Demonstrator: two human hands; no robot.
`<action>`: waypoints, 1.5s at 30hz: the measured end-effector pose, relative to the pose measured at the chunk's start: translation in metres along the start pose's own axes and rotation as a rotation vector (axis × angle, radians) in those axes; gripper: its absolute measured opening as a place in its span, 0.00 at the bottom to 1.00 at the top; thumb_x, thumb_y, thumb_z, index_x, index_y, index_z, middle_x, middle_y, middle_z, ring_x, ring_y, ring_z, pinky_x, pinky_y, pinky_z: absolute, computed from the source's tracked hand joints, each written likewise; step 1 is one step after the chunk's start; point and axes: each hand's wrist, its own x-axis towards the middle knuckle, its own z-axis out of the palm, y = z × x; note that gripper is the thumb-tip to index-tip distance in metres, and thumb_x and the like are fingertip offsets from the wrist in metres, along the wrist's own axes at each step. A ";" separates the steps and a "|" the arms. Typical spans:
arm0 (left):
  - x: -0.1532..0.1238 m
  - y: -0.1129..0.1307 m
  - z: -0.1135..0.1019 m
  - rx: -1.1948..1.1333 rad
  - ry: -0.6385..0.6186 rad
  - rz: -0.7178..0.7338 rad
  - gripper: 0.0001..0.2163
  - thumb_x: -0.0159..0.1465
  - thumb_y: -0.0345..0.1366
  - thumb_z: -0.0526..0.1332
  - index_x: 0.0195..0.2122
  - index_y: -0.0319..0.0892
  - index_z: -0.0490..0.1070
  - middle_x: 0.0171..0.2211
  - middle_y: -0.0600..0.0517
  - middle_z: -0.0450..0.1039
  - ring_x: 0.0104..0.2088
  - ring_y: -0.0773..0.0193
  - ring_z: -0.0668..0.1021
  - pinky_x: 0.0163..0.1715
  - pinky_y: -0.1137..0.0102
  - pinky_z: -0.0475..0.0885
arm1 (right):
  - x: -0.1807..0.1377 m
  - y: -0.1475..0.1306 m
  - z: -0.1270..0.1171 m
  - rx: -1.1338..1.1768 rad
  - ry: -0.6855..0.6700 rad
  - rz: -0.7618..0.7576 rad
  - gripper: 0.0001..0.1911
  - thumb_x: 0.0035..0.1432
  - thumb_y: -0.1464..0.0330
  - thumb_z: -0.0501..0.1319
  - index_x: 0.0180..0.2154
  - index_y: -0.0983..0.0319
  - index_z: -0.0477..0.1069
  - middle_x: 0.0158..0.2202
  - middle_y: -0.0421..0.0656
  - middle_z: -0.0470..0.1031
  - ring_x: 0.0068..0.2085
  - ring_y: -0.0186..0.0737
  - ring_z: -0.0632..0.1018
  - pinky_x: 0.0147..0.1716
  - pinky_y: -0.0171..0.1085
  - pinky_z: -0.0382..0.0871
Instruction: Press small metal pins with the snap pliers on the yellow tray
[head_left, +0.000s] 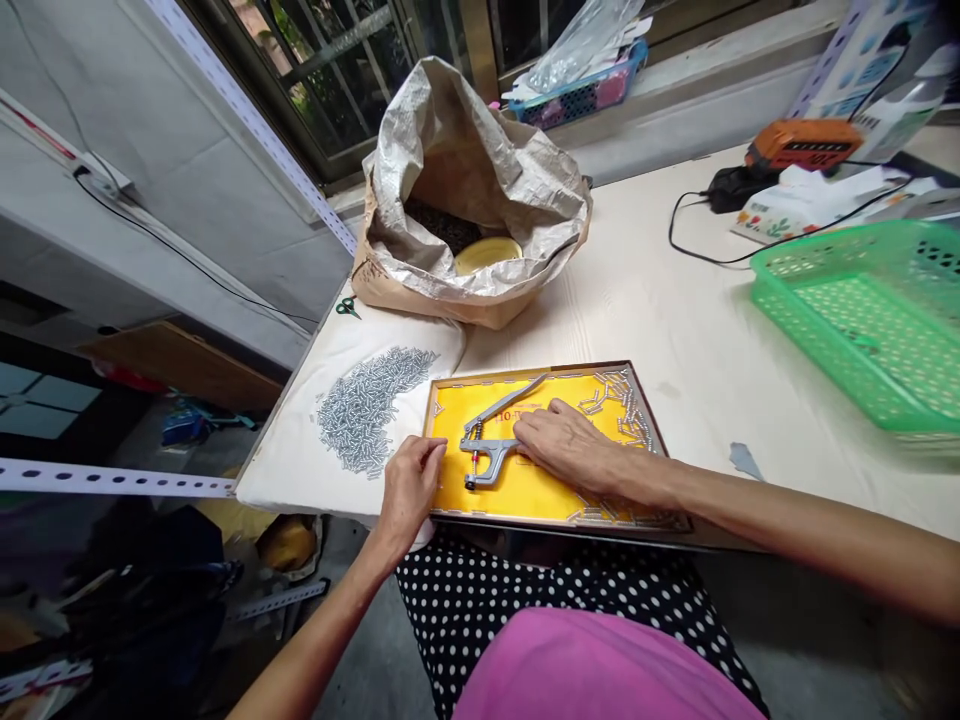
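My right hand (566,440) is closed around the lower handle of silver snap-fastener pliers (491,455). The upper handle of the pliers is raised, and their jaws point left, toward my other hand. At the left edge of a shallow tray with a yellow bottom (540,500), the fingers of my left hand (410,485) are pinched together; anything between them is too small to make out. Small silver spring-like pieces (634,410) lie along the tray's right side and lower edge. A heap of similar silver pieces (364,410) rests on white cloth to the left.
Behind the tray stands a big open sack (450,290) containing dark small items and a yellow bowl (487,255). Green-handled scissors (347,307) lie beside it. A green basket (840,370), an orange device (806,145) and a black cable (712,262) occupy the right side.
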 end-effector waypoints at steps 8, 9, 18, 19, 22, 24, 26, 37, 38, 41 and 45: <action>-0.006 0.006 0.019 -0.147 -0.154 -0.158 0.13 0.66 0.41 0.56 0.31 0.41 0.77 0.27 0.51 0.76 0.25 0.63 0.77 0.31 0.69 0.70 | -0.020 0.004 -0.025 -0.163 0.118 0.010 0.12 0.69 0.74 0.45 0.36 0.60 0.64 0.33 0.42 0.71 0.28 0.38 0.62 0.34 0.41 0.49; -0.004 0.008 0.021 -0.131 -0.150 -0.142 0.14 0.66 0.41 0.56 0.30 0.41 0.77 0.28 0.51 0.76 0.27 0.62 0.77 0.33 0.69 0.70 | -0.020 0.005 -0.024 -0.170 0.129 0.014 0.12 0.69 0.74 0.45 0.35 0.60 0.64 0.33 0.42 0.70 0.28 0.38 0.62 0.34 0.41 0.49; 0.014 0.016 0.032 0.306 -0.127 0.128 0.06 0.66 0.32 0.59 0.39 0.42 0.76 0.40 0.48 0.74 0.43 0.58 0.76 0.41 0.67 0.70 | -0.016 0.008 -0.034 -0.127 0.330 0.060 0.14 0.71 0.67 0.47 0.33 0.61 0.65 0.31 0.42 0.70 0.30 0.38 0.66 0.34 0.39 0.53; 0.013 0.016 0.038 0.365 -0.164 0.156 0.05 0.66 0.31 0.59 0.37 0.41 0.75 0.38 0.48 0.73 0.43 0.57 0.75 0.41 0.67 0.70 | -0.016 0.008 -0.037 -0.124 0.352 0.061 0.13 0.71 0.67 0.48 0.34 0.61 0.65 0.31 0.42 0.70 0.30 0.38 0.66 0.34 0.39 0.53; 0.011 0.013 0.047 0.476 -0.189 0.206 0.07 0.68 0.29 0.56 0.37 0.42 0.74 0.37 0.48 0.72 0.43 0.59 0.73 0.41 0.68 0.69 | -0.020 0.008 -0.042 -0.113 0.393 0.061 0.12 0.71 0.68 0.49 0.34 0.61 0.65 0.31 0.42 0.70 0.31 0.39 0.68 0.34 0.40 0.55; 0.014 0.009 0.045 0.492 -0.143 0.197 0.08 0.68 0.29 0.55 0.41 0.43 0.74 0.40 0.48 0.71 0.45 0.58 0.72 0.40 0.69 0.69 | -0.023 0.007 -0.040 -0.092 0.395 0.060 0.12 0.70 0.68 0.49 0.34 0.60 0.65 0.31 0.42 0.70 0.30 0.39 0.68 0.34 0.40 0.56; 0.022 0.003 0.034 0.490 -0.053 0.159 0.08 0.69 0.31 0.55 0.45 0.44 0.73 0.44 0.47 0.70 0.46 0.58 0.71 0.37 0.69 0.68 | -0.025 0.006 -0.035 -0.069 0.375 0.061 0.12 0.70 0.67 0.49 0.34 0.59 0.65 0.30 0.42 0.70 0.30 0.39 0.68 0.33 0.40 0.57; 0.074 -0.076 -0.028 0.668 -0.050 -0.041 0.13 0.69 0.31 0.50 0.42 0.42 0.76 0.44 0.42 0.69 0.47 0.51 0.67 0.36 0.65 0.63 | -0.006 -0.003 0.007 -0.023 0.203 0.023 0.15 0.72 0.63 0.47 0.31 0.58 0.61 0.29 0.39 0.67 0.29 0.38 0.67 0.33 0.39 0.56; 0.076 -0.079 -0.027 0.667 -0.075 -0.022 0.13 0.69 0.31 0.50 0.41 0.41 0.76 0.44 0.42 0.69 0.47 0.51 0.67 0.36 0.65 0.63 | -0.005 -0.003 0.009 -0.019 0.185 0.021 0.14 0.72 0.64 0.47 0.31 0.58 0.61 0.29 0.39 0.68 0.29 0.38 0.67 0.34 0.39 0.56; 0.082 -0.083 -0.024 0.635 -0.110 0.022 0.14 0.69 0.32 0.49 0.38 0.40 0.75 0.43 0.42 0.70 0.47 0.51 0.68 0.37 0.64 0.64 | -0.005 -0.001 0.012 -0.013 0.147 0.031 0.13 0.71 0.65 0.48 0.32 0.59 0.61 0.31 0.40 0.69 0.31 0.39 0.69 0.34 0.40 0.56; 0.091 -0.085 -0.028 0.499 -0.037 0.035 0.12 0.68 0.31 0.50 0.36 0.40 0.74 0.41 0.42 0.73 0.47 0.53 0.70 0.41 0.64 0.66 | -0.009 0.002 0.015 -0.010 0.125 0.025 0.12 0.71 0.65 0.49 0.33 0.59 0.63 0.32 0.41 0.71 0.33 0.40 0.70 0.36 0.40 0.57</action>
